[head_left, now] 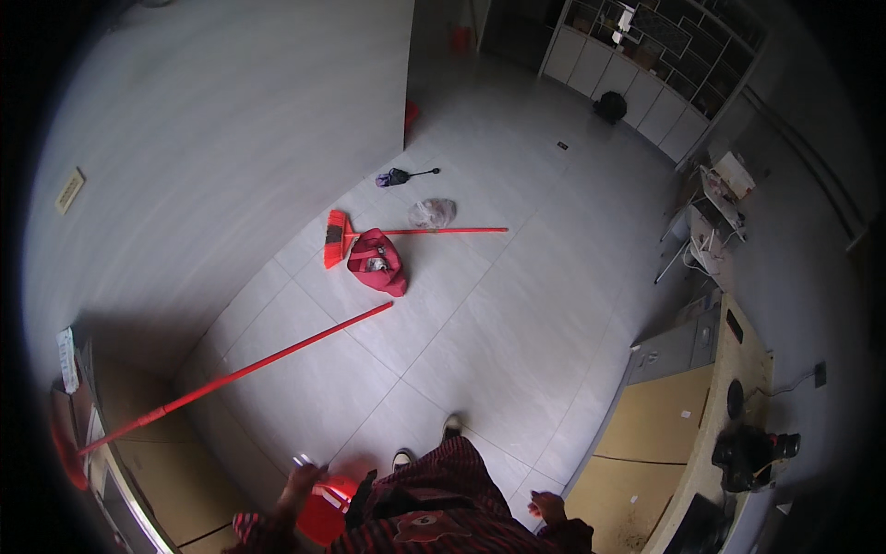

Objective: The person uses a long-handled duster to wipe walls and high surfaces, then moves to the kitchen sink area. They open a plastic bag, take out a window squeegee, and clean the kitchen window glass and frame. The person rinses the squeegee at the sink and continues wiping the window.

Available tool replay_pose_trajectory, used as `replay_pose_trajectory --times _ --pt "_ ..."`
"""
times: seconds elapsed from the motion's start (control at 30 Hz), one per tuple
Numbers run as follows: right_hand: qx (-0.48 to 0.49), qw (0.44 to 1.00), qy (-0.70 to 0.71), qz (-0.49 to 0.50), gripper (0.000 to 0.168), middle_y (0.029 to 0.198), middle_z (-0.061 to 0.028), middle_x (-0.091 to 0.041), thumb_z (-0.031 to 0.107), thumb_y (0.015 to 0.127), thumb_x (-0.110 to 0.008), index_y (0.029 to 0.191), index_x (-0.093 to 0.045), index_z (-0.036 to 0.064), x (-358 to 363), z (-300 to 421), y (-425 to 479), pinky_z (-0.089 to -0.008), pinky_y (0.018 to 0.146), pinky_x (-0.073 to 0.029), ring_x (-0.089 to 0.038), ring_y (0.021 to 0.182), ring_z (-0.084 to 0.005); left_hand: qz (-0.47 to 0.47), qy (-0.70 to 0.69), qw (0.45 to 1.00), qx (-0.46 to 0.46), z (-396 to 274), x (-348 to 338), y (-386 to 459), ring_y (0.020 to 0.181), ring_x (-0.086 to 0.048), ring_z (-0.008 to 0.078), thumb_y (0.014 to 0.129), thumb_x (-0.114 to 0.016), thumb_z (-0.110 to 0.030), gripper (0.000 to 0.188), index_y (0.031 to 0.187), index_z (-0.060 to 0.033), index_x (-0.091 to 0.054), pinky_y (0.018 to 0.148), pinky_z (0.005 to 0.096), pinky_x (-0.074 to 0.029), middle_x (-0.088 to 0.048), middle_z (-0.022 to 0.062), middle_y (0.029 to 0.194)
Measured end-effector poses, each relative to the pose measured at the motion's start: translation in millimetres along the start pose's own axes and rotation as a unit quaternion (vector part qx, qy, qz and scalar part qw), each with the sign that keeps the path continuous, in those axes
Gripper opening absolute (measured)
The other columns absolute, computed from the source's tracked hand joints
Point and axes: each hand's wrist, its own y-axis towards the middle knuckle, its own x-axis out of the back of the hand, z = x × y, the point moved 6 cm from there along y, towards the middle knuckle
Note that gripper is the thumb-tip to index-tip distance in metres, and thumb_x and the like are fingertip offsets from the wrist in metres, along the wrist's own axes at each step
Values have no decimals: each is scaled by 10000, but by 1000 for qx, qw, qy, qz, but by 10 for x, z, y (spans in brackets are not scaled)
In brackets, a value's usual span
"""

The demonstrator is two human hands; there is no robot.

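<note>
My left hand (pixel 299 483) is low at the left, closed around a small white object (pixel 302 460); only its pale tips show and its kind is unclear. Just beside that hand is a red plastic bucket (pixel 320 521), partly hidden by my arm and clothing. My right hand (pixel 547 507) hangs at my other side with loosely curled fingers, and nothing shows in it. On the tiled floor ahead lies a broom with orange-red bristles (pixel 336 239) and a red handle. Against it rests a red fabric bag (pixel 377 264), its mouth open on something pale.
A long red pole (pixel 256 363) slants from the cabinet (pixel 173 478) at left over the floor. Farther off lie a clear plastic bag (pixel 432 212) and a dark long-handled item (pixel 398 177). A counter (pixel 699 443) with black appliances (pixel 747 453) runs along the right; folding racks (pixel 709 221) stand beyond.
</note>
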Motion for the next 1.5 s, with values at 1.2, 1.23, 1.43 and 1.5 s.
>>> replay_pose_trajectory --times 1.2,1.23,1.43,1.5 --pt "256 884 -383 79 264 671 -87 -599 286 776 -557 948 -622 97 -190 7668 5553 -321 582 -460 -585 604 -206 -72 96 983 138 -2402 -3067 5885 811 -599 224 715 -602 -424 377 897 -95 -607 713 337 -465 -626 105 839" --pt "251 879 -398 72 266 679 -93 -600 297 774 -559 938 -626 99 -184 7823 5676 -328 587 -461 -588 617 -218 -72 47 986 145 -1967 -3104 6049 825 -597 231 708 -606 -422 372 890 -98 -611 725 339 -461 -626 108 849" --pt "394 779 -485 41 258 763 -124 -594 331 750 -571 849 -626 99 -659 8925 6631 -390 619 -461 -577 712 -294 -116 104 969 194 -2562 -3118 6419 846 -587 259 687 -622 -422 404 920 -93 -601 736 356 -455 -616 125 873" --pt "460 743 -485 40 245 758 -128 -588 308 753 -571 864 -623 97 -966 9156 7115 -379 613 -459 -574 700 -284 -161 126 963 177 -2645 -3061 6601 865 -576 274 676 -633 -420 435 945 -81 -589 744 365 -452 -603 135 902"
